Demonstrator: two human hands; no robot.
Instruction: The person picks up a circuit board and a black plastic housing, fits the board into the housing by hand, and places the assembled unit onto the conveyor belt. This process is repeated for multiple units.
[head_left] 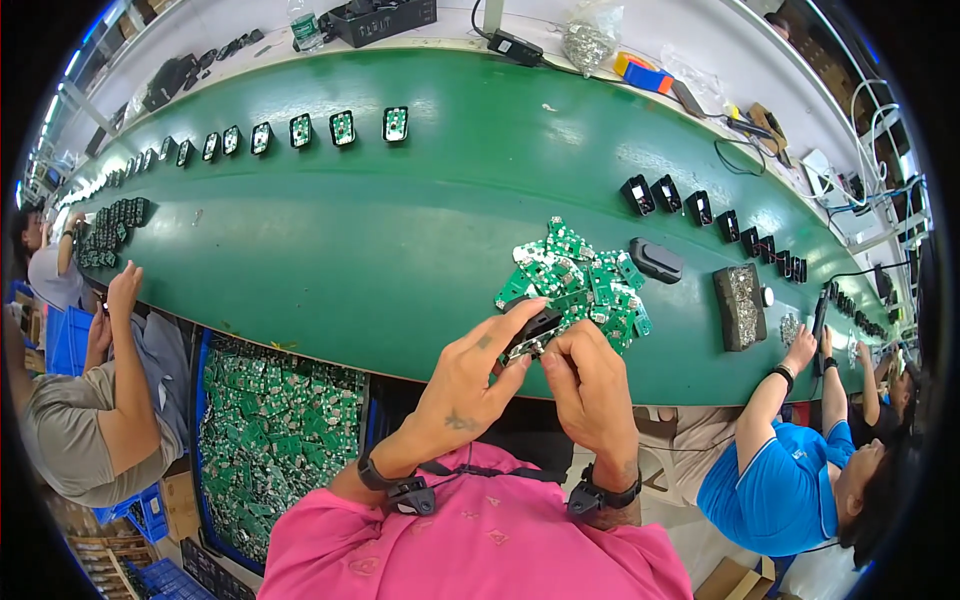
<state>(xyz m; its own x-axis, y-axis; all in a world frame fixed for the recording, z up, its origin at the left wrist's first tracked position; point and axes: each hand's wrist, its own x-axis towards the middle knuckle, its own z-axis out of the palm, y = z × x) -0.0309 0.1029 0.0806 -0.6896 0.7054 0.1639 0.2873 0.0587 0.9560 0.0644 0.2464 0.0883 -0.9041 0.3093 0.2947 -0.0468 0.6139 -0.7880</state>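
Working that black housing [540,324] right at the near edge of the pile of green circuit boards [590,270] is a decent spot imo, though I can't tell how high above the table [350,230] you've got it. I'd guess you're seating or lining up the pale part [524,348] on the side facing you. If so, let your left hand [468,378] be the vise and save the right hand [592,392] for the fiddly stuff. Get it square first, then press gently and evenly; forcing one corner could bend something. I'd also back off from the pile a touch, so loose boards don't snag.

Pose-wise, your left hand is closed on the housing, forefinger along the top and thumb underneath. Your right thumb and forefinger are pinched in at its right end, other fingers curled; can't tell exactly what's under those tips. Both forearms angle in from the near side of the pile, wrists well apart, fingertips meeting in the middle. Looks stable tbh. Just keep the elbows loose, and maybe tilt the housing toward you, since your left forefinger covers part of the top.
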